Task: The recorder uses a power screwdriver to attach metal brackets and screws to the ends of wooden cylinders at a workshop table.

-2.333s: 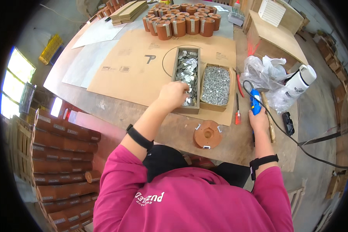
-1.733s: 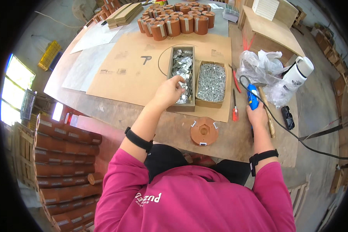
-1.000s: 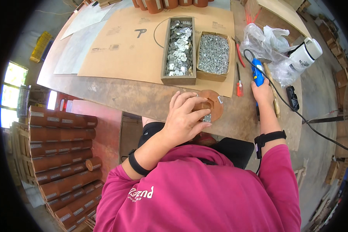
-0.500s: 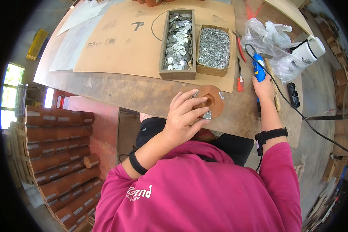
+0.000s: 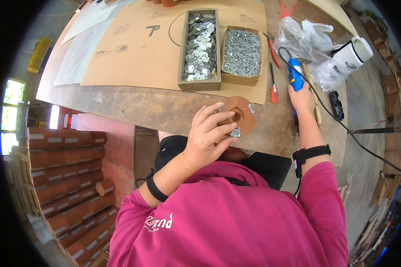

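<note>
A reddish-brown round piece (image 5: 247, 119) with a hole in its middle stands near the front edge of the workbench. Small metal plates sit at its rim, one of them a shiny plate (image 5: 235, 132) beside my left thumb. My left hand (image 5: 210, 133) grips this piece from the left, fingers bent over its top and thumb at the near side. Farther right, my right hand (image 5: 301, 99) is wrapped round a blue electric screwdriver (image 5: 295, 75), whose black cord runs off its far end. The screwdriver's lower part is largely hidden by the hand.
A wooden box of metal plates (image 5: 181, 66) and a carton of screws (image 5: 241, 80) stand on cardboard ahead. A red-handled screwdriver (image 5: 274, 95), pliers (image 5: 274, 51), plastic bags (image 5: 316, 38) and a white bottle (image 5: 355, 54) lie rightward. Brown cylinders (image 5: 67, 153) are stacked at left.
The whole view has shifted slightly, so the bench things sit a little farther left. Both hands keep their grips on the round piece and the electric screwdriver.
</note>
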Demonstrator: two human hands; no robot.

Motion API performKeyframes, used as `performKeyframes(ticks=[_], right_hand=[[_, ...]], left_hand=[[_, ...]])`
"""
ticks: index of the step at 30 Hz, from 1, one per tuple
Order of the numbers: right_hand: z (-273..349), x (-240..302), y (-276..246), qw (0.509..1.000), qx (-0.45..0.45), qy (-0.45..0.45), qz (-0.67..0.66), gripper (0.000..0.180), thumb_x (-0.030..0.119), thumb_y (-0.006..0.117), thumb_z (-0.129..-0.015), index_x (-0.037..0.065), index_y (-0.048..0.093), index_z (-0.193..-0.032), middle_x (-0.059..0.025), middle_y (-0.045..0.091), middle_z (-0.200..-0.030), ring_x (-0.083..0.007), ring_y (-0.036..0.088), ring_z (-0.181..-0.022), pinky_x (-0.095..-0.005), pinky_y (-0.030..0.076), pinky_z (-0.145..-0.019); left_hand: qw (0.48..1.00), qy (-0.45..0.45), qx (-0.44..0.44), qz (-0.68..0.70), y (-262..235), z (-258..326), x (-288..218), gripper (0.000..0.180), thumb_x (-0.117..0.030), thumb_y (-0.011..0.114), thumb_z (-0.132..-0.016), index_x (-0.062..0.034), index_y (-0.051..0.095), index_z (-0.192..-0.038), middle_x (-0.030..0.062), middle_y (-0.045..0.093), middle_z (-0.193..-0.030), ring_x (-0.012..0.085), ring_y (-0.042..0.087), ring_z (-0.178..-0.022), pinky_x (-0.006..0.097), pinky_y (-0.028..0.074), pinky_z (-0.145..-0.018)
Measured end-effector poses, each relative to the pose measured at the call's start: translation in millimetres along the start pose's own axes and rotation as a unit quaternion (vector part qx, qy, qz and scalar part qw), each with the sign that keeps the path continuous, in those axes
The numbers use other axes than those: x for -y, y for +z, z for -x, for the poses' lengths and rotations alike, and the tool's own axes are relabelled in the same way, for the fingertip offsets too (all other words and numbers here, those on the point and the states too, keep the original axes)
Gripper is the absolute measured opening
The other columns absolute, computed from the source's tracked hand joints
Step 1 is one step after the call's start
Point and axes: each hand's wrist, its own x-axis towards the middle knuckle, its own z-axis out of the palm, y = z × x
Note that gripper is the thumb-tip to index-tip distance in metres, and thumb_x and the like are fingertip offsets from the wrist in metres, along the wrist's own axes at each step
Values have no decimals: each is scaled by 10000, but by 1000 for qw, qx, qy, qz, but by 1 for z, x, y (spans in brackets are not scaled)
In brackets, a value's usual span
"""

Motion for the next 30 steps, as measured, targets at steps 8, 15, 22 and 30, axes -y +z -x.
performKeyframes(ticks=[8,15,22,30], right_hand=[[-3,0,3,1000,-9,-3,-15,576,433,552,-717,44,434,-1125,-210,576,-986,-339,564,-918,-417,442,-791],[-3,-7,5,999,-32,-5,-27,529,414,574,-713,42,453,-1069,-210,586,-946,-347,575,-879,-430,459,-749],[4,-1,3,999,-26,-8,-37,493,390,585,-710,53,455,-1046,-207,591,-907,-354,579,-850,-439,462,-732],[0,-3,2,999,-28,-3,-35,522,407,578,-710,49,442,-1064,-206,586,-931,-340,575,-878,-425,454,-757]], left_hand=[[998,-38,-35,33,-7,-24,-1,669,-265,755,-568,-43,479,-1134,178,433,-1193,396,381,-1115,440,334,-912],[996,-12,89,28,-7,-125,44,363,-277,600,-741,-51,543,-1020,155,558,-986,327,523,-930,394,405,-813],[885,-105,356,-279,49,-172,90,310,-178,587,-733,-132,557,-1038,118,594,-953,279,565,-911,405,425,-738],[861,-131,386,-303,53,-178,88,250,-260,619,-745,-156,547,-960,44,600,-929,210,563,-926,401,373,-759]])
